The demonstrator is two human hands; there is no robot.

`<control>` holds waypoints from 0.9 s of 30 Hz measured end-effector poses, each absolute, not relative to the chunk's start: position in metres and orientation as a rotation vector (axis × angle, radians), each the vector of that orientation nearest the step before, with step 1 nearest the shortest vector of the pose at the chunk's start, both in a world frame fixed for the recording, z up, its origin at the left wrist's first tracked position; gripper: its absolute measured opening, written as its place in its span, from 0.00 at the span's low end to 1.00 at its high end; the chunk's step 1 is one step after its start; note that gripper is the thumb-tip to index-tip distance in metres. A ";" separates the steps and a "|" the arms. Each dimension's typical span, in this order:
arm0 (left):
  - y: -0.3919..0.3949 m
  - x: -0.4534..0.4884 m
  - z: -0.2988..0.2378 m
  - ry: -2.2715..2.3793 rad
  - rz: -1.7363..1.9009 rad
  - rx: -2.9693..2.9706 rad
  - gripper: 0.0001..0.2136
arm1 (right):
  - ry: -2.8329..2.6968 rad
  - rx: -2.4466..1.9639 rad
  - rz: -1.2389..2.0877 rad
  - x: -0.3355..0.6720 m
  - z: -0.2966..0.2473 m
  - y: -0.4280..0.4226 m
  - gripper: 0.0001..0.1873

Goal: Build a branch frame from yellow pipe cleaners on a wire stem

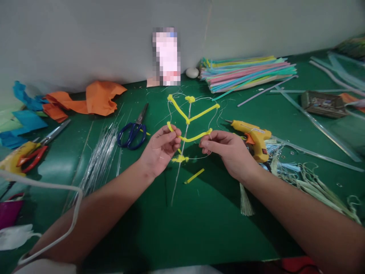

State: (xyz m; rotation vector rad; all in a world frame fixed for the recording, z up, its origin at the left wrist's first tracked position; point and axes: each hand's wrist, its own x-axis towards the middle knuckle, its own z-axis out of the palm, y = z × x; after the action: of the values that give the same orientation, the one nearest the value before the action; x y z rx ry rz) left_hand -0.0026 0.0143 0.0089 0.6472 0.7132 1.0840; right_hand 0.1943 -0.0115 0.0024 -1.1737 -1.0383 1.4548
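Observation:
A leaf-shaped frame of thin wire with yellow pipe cleaner pieces (201, 112) across its central stem is held up over the green table. My left hand (165, 142) is closed around the left part of a curved yellow pipe cleaner (194, 137), its tip sticking up above the fingers. At that piece's right end, my right hand (218, 146) pinches the thin outline wire with thumb and forefinger. Knotted yellow bits (180, 158) sit on the lower stem, whose bare wire tail (175, 186) points down. A short loose yellow piece (194, 176) lies below.
Blue-handled scissors (132, 133) and clear strands (98, 160) lie left; a yellow glue gun (252, 137) and tassels (313, 182) lie right. Behind are a bundle of pastel stems (248, 74), a blurred phone (167, 57) and orange paper (101, 98). A white cable (76, 209) crosses lower left.

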 end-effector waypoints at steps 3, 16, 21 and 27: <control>0.013 -0.003 0.010 0.683 1.084 0.590 0.10 | -1.036 -1.185 1.372 0.193 -0.002 -0.011 0.09; 0.010 0.003 0.011 0.718 1.141 0.629 0.09 | -1.742 -1.078 0.492 0.182 0.031 -0.037 0.04; 0.008 0.003 0.012 0.691 1.139 0.664 0.08 | -1.499 -1.213 0.595 0.180 0.030 -0.035 0.05; 0.011 0.002 0.010 0.722 1.198 0.601 0.08 | -0.697 -1.103 0.973 0.182 0.016 -0.022 0.07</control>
State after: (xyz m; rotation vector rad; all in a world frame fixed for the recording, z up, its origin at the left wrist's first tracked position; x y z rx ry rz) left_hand 0.0020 0.0108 0.0100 0.6009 0.7222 1.1978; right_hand 0.1823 -0.0225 0.0155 -1.1027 -0.6969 0.9726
